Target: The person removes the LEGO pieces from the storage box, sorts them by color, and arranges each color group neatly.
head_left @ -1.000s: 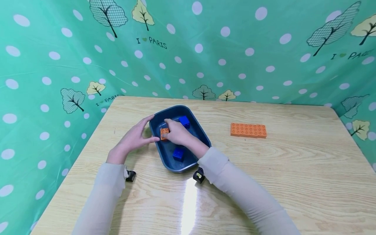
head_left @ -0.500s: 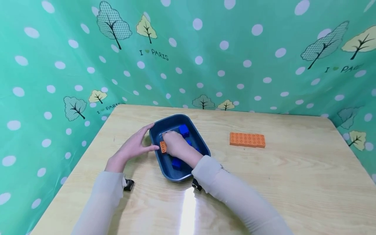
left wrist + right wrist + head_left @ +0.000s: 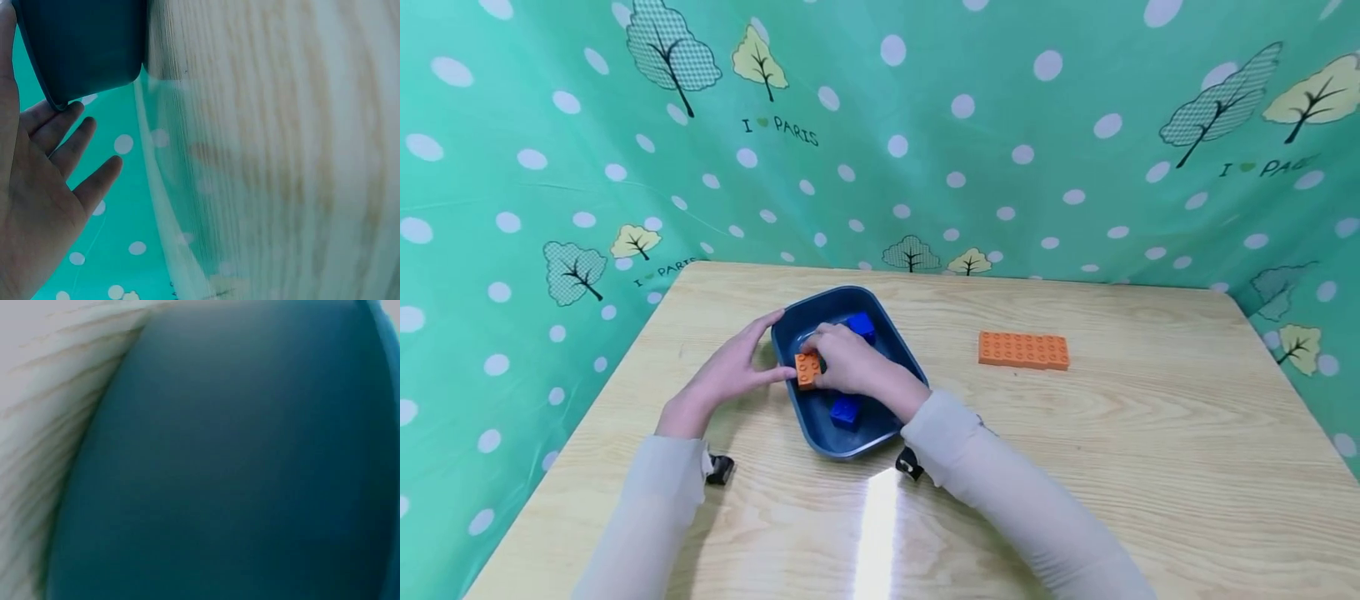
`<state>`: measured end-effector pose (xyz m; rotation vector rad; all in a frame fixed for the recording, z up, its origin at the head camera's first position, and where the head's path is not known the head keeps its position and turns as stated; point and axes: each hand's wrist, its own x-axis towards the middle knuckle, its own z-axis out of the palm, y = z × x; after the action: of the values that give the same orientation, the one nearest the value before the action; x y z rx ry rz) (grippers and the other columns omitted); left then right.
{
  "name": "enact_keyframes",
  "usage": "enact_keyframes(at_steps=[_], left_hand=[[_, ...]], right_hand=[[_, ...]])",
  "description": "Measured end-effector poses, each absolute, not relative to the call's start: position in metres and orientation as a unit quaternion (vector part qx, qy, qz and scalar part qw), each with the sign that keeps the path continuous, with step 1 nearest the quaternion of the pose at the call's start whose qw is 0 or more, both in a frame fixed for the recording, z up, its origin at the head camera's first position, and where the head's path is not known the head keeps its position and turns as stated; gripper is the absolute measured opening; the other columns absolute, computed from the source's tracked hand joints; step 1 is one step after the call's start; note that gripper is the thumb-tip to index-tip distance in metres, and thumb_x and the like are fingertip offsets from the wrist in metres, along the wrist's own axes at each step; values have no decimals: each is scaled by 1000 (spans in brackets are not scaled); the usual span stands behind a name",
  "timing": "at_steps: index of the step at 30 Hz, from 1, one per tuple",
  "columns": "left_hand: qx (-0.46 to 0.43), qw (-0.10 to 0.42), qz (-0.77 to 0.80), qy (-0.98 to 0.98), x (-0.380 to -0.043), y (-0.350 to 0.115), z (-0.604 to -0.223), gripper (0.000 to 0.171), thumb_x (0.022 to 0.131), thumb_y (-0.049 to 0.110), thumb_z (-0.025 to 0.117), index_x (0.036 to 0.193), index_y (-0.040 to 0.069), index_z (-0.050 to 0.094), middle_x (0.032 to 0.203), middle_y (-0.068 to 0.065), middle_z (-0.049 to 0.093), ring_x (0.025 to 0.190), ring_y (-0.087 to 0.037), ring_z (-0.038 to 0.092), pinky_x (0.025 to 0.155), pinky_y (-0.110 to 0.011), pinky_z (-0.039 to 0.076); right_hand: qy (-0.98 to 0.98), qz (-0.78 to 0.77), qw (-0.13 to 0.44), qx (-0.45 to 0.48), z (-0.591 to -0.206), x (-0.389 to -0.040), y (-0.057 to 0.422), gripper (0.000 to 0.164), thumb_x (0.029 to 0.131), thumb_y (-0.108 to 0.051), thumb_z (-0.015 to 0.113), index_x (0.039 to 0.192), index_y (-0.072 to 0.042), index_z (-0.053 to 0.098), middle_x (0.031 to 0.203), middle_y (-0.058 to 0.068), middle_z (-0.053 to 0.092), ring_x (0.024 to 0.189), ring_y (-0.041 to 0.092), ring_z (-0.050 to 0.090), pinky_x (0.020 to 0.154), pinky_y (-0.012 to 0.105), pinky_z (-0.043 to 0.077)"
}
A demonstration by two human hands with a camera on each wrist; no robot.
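Note:
My left hand (image 3: 727, 372) rests against the left side of a dark blue plastic bin (image 3: 801, 421), fingers spread and fairly straight. In the left wrist view its fingertips touch the rim of the bin (image 3: 87, 47). My right hand (image 3: 852, 362) reaches into the bin and pinches an orange toy brick (image 3: 806, 372) with studs on top, near the left wall. One blue brick (image 3: 861, 326) lies beyond that hand, another blue brick (image 3: 846, 411) on the near side. The bin's bare inside (image 3: 237, 444) fills the blurred right wrist view, where no fingers show.
A long orange studded piece (image 3: 1023, 350) lies on the wooden table (image 3: 1112, 467) right of the bin. Green dotted cloth (image 3: 925, 167) hangs behind and to the left. Black wrist cameras (image 3: 720, 470) sit under both sleeves.
My right hand goes deeper into the bin, then comes back up a little with the orange brick, which now shows more fully beside the fingers. My left hand stays at the rim.

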<state>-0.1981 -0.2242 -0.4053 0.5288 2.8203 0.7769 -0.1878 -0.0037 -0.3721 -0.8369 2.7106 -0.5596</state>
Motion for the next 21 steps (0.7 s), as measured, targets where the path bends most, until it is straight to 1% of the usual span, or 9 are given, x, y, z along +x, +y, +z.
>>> enact_keyframes(at_steps=[5, 10, 13, 17, 21], left_hand=[[176, 82, 259, 946, -198, -224, -406, 101, 85, 58, 71, 161, 18, 17, 165, -19, 23, 148, -46, 29, 116, -65, 32], [177, 83, 273, 942, -200, -220, -406, 99, 86, 50, 74, 161, 20, 17, 165, -19, 23, 149, -45, 28, 117, -66, 30], [177, 86, 278, 940, -200, -218, -406, 100, 86, 47, 75, 161, 19, 16, 165, -18, 22, 150, -45, 25, 118, -65, 29], [179, 88, 274, 941, -199, -219, -405, 101, 85, 47, 76, 161, 19, 15, 166, -18, 21, 150, -45, 24, 118, -65, 28], [186, 90, 272, 940, -197, -222, -405, 100, 86, 46, 76, 161, 18, 15, 166, -18, 21, 150, -45, 24, 118, -65, 27]], right_hand=[[918, -246, 105, -293, -363, -184, 10, 48, 88, -24, 77, 133, -13, 64, 133, 4, 61, 116, 17, 58, 102, 30, 52], [906, -304, 79, -285, -354, -184, 37, 47, 87, -19, 77, 132, -10, 65, 131, 7, 61, 117, 21, 60, 102, 33, 52], [897, -339, 71, -274, -350, -184, 58, 47, 87, -18, 78, 131, -9, 66, 131, 9, 60, 120, 25, 61, 105, 37, 52], [880, -406, 75, -235, -346, -183, 92, 50, 86, -14, 78, 133, -6, 63, 137, 12, 57, 127, 32, 59, 110, 42, 49], [874, -442, 59, -194, -346, -181, 135, 53, 85, -13, 78, 135, -6, 61, 140, 13, 55, 129, 34, 58, 111, 43, 48]])
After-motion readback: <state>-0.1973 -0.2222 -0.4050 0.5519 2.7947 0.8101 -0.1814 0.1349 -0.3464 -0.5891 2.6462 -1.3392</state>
